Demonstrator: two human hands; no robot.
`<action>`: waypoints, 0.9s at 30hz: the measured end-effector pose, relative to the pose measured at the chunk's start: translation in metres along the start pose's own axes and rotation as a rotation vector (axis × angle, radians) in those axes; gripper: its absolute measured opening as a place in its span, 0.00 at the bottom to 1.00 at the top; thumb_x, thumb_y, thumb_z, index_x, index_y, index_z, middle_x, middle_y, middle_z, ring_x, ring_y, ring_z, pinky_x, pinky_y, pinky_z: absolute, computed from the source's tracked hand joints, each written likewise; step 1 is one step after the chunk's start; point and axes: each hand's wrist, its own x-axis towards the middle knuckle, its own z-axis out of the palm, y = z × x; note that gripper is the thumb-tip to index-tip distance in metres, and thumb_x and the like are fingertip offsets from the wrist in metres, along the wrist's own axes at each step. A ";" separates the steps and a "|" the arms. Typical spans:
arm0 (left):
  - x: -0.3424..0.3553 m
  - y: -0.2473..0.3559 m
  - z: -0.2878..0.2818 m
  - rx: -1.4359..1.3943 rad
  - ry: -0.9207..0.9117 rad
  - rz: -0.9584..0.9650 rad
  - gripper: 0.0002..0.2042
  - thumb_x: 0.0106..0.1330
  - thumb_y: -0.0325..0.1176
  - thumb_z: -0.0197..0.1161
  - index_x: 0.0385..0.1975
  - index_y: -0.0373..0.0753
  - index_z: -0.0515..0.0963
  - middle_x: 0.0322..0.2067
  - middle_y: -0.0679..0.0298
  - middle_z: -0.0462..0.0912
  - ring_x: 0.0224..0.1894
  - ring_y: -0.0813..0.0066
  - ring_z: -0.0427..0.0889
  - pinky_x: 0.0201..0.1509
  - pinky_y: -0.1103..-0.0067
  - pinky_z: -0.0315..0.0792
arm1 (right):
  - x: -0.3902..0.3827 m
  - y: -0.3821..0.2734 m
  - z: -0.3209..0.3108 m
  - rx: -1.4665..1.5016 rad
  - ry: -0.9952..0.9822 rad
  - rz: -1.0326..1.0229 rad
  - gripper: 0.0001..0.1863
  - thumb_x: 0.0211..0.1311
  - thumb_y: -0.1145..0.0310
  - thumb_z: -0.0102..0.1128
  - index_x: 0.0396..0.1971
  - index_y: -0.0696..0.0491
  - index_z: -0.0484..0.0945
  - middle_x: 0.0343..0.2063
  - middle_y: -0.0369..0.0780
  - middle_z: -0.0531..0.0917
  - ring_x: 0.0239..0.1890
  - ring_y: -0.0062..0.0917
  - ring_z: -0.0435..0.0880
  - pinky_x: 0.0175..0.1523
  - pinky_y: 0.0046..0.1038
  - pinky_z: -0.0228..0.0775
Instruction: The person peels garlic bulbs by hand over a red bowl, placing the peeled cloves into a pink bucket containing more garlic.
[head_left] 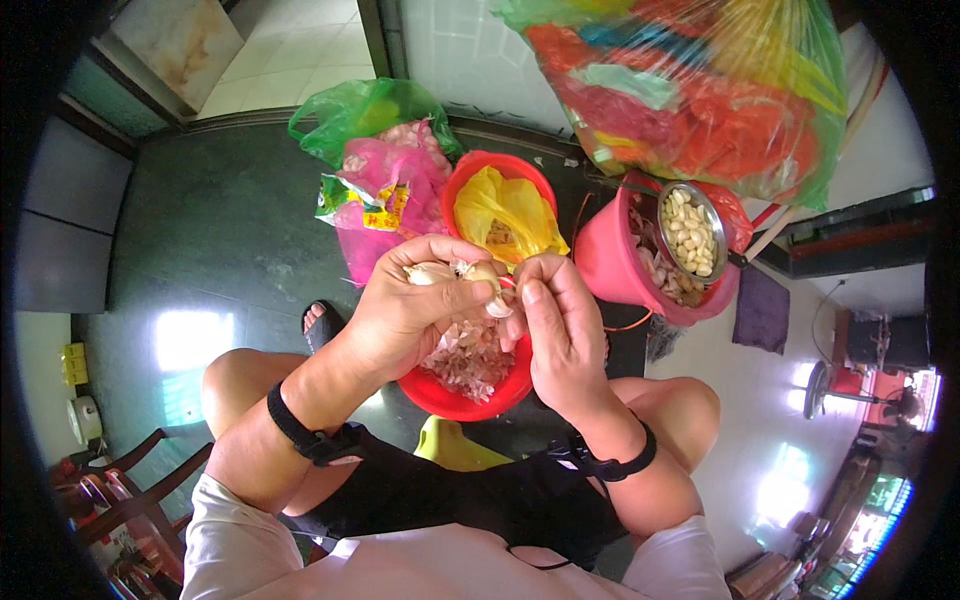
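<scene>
My left hand (395,305) is curled around several garlic cloves (428,272), with its thumb pressed over them. Papery skin sticks up between its fingers. Thumb and forefinger of my right hand (562,345) are pinched together close beside a pale clove (499,306) at the left fingertips. What the right fingers hold, if anything, is too small to tell. Both hands are above a red basin (465,408) that holds a heap of loose garlic skins (470,365).
Beyond my hands stands a red bucket (480,165) lined with a yellow bag (505,215). To its left lie a pink bag (385,215) and a green bag (375,110). At right, a metal bowl of peeled cloves (690,235) rests on a pink bucket (605,250).
</scene>
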 end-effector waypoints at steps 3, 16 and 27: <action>-0.001 -0.001 -0.010 0.099 0.120 0.008 0.13 0.68 0.17 0.68 0.51 0.34 0.83 0.42 0.53 0.90 0.40 0.66 0.90 0.45 0.69 0.87 | 0.001 -0.004 -0.006 -0.185 -0.038 -0.133 0.02 0.79 0.74 0.49 0.43 0.55 0.71 0.32 0.34 0.74 0.30 0.13 0.72 0.36 0.18 0.67; 0.004 -0.014 -0.003 1.134 0.150 0.455 0.09 0.61 0.19 0.72 0.40 0.34 0.87 0.37 0.60 0.89 0.40 0.71 0.88 0.45 0.76 0.80 | 0.005 -0.003 -0.005 -0.625 0.151 -0.396 0.04 0.63 0.79 0.70 0.36 0.59 0.83 0.32 0.40 0.84 0.21 0.18 0.77 0.29 0.22 0.70; 0.005 -0.017 -0.002 1.502 0.107 0.632 0.09 0.56 0.18 0.72 0.35 0.36 0.87 0.32 0.57 0.86 0.36 0.57 0.87 0.40 0.70 0.82 | 0.005 0.010 -0.003 -0.757 0.204 -0.354 0.06 0.58 0.81 0.69 0.32 0.59 0.80 0.30 0.46 0.84 0.31 0.42 0.85 0.38 0.35 0.79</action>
